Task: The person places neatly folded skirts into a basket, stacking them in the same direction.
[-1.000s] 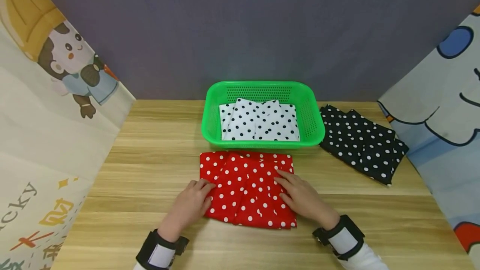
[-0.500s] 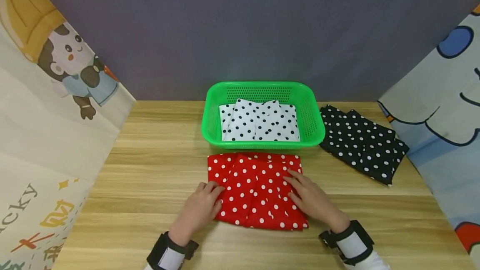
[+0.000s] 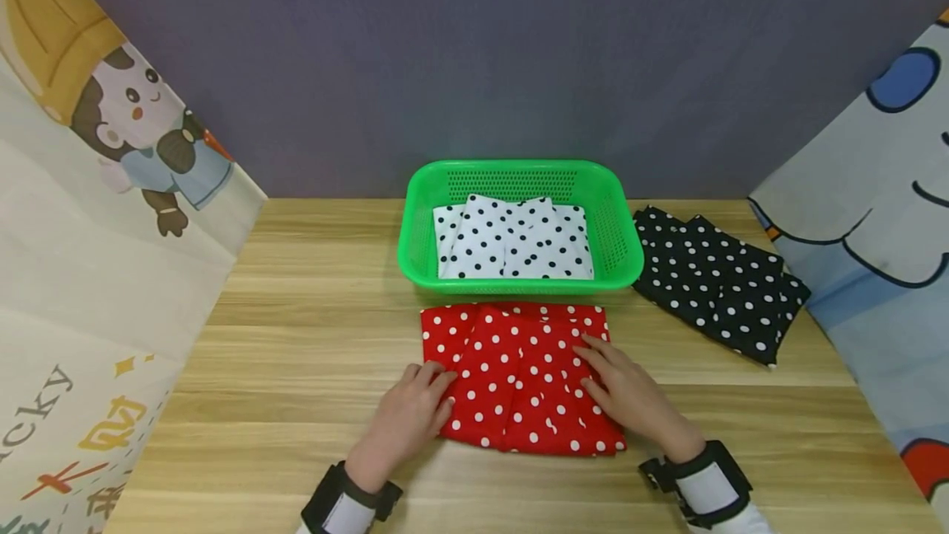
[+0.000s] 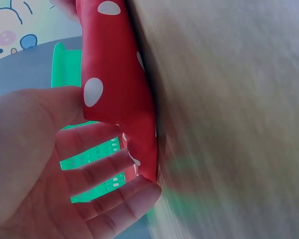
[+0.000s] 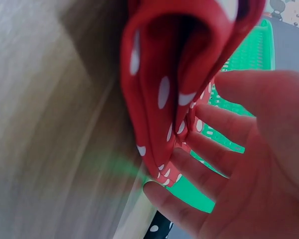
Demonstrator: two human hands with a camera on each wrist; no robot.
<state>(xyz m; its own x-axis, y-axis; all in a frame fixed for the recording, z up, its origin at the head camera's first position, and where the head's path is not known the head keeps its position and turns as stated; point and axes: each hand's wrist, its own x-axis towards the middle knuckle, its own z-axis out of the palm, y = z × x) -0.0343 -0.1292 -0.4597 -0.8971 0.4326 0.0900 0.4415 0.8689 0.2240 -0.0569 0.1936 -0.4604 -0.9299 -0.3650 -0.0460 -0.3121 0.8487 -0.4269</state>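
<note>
A folded red cloth with white dots (image 3: 519, 386) lies flat on the table in front of the green basket. My left hand (image 3: 411, 414) touches its left edge; in the left wrist view the thumb presses the side, and the fairly straight fingers (image 4: 99, 172) reach along the far edge. At the opposite side, my right hand (image 3: 630, 394) rests on the cloth with fingers spread. The right wrist view shows the layered folds of the red cloth (image 5: 162, 89) beside extended fingers (image 5: 207, 149). Neither hand curls round the cloth.
The green basket (image 3: 410, 245) stands at the back and holds a folded white cloth with black dots (image 3: 511, 241). Right of the basket, touching or nearly touching it, lies a folded black cloth with white dots (image 3: 715, 287). A grey wall (image 3: 474, 48) rises behind the wooden table (image 3: 296, 336).
Both hands and the red cloth have slid to the right along the table, the cloth staying flat. The basket, the white cloth and the black cloth have kept their places.
</note>
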